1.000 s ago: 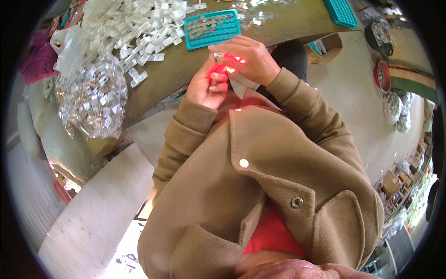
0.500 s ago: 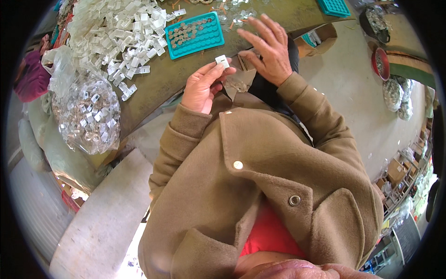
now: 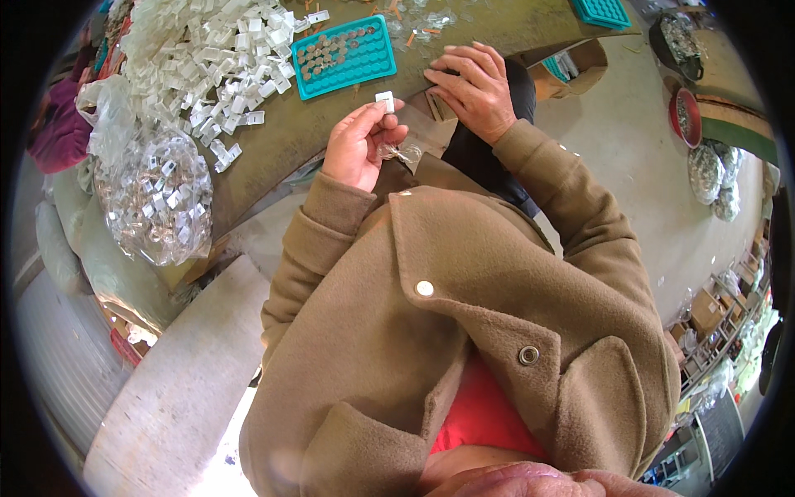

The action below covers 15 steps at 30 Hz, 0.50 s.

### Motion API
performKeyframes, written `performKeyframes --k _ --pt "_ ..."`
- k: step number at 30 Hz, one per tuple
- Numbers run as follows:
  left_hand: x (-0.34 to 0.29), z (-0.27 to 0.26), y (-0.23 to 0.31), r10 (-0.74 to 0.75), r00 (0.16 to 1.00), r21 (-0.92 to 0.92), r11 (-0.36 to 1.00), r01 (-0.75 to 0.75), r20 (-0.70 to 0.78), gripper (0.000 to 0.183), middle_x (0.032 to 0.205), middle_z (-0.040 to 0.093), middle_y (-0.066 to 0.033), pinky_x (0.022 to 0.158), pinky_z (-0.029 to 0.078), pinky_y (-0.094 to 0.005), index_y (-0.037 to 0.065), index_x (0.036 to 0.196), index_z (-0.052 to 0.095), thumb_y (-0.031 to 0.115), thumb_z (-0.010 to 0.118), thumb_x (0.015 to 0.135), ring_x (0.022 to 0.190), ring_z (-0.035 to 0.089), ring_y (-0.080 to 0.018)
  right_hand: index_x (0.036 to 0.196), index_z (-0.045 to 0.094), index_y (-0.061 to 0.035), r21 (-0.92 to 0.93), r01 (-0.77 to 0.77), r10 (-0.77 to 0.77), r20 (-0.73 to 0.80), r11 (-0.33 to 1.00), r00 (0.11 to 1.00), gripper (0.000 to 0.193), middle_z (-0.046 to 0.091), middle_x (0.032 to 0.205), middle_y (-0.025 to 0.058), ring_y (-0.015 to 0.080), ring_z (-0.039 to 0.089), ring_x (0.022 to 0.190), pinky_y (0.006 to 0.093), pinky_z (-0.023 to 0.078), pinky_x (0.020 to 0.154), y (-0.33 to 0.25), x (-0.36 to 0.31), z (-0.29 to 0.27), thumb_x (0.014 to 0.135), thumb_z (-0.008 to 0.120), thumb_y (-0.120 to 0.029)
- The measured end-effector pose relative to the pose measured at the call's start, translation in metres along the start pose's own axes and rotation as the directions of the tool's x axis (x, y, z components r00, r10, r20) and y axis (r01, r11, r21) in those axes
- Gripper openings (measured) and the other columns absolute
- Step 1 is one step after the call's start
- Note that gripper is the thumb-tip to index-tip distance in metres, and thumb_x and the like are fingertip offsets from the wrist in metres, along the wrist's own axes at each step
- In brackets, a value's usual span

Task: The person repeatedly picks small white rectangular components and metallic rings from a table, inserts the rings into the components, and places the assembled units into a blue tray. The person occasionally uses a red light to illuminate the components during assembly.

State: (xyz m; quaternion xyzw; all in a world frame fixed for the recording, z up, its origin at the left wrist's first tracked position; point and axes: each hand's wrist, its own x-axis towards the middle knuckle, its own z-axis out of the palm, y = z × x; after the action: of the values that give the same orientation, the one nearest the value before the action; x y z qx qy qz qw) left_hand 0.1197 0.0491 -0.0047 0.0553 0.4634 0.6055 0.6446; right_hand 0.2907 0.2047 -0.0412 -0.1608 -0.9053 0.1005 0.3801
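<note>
My left hand [image 3: 356, 149] pinches a small white plastic case [image 3: 384, 101] between thumb and fingers, just off the table's near edge. A bit of clear plastic with a shiny wire-like piece [image 3: 402, 153] hangs below those fingers. My right hand [image 3: 479, 93] is to the right, apart from the case. Its fingers are bent and drawn close to the thumb; what they hold, if anything, is hidden. Beyond the left hand lies a teal tray [image 3: 364, 68] of round pockets, partly filled with small round silvery discs [image 3: 325, 56].
A large heap of white plastic cases [image 3: 211, 58] covers the table's left part. Beside it sits a clear bag of similar pieces [image 3: 161, 199]. More teal trays [image 3: 603, 12] are at the far right corner, above an open cardboard box [image 3: 580, 74]. A red bowl [image 3: 686, 118] stands farther right.
My right hand's spread fingers have drawn together and the hand has lowered slightly. My left hand has shifted a little left, tilting the white case.
</note>
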Motion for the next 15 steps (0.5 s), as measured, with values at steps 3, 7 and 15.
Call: performKeyframes --k 3,7,15 --pt "-0.002 0.0 -0.001 0.016 1.0 0.006 1.0 -0.016 0.023 0.032 0.086 0.063 -0.0055 0.081 0.054 -0.0312 -0.007 0.117 0.057 0.019 0.052 0.099 0.084 0.064 -0.014 0.095 0.068 -0.0138 0.043 0.066 -0.064 -0.029 0.997 0.998 0.023 0.065 0.101 -0.0011 0.0205 0.06 0.103 0.04 0.043 0.095 0.002 0.001 0.002 0.072 0.074 -0.014" --pt "-0.004 0.001 -0.003 0.025 0.999 -0.146 0.989 -0.021 0.029 0.03 0.095 0.068 -0.0105 0.075 0.055 -0.0306 -0.003 0.113 0.061 0.022 0.053 0.099 0.083 0.067 -0.0189 0.088 0.063 -0.0078 0.226 -0.036 0.046 -0.036 0.973 0.998 0.015 0.068 0.096 0.0032 0.0212 0.064 0.091 0.0363 0.051 0.082 -0.013 0.011 -0.002 0.075 0.071 -0.006" --pt "-0.011 -0.005 0.004 0.038 0.999 -0.128 0.991 -0.038 -0.001 0.029 0.097 0.068 -0.0086 0.074 0.055 -0.0297 0.0 0.113 0.06 0.025 0.057 0.097 0.074 0.062 -0.01 0.085 0.052 -0.0003 0.659 -0.47 0.425 0.242 0.588 0.872 0.009 0.068 0.084 0.0083 0.0155 0.069 0.073 0.0256 0.055 0.067 -0.064 0.044 -0.01 0.087 0.061 -0.003"
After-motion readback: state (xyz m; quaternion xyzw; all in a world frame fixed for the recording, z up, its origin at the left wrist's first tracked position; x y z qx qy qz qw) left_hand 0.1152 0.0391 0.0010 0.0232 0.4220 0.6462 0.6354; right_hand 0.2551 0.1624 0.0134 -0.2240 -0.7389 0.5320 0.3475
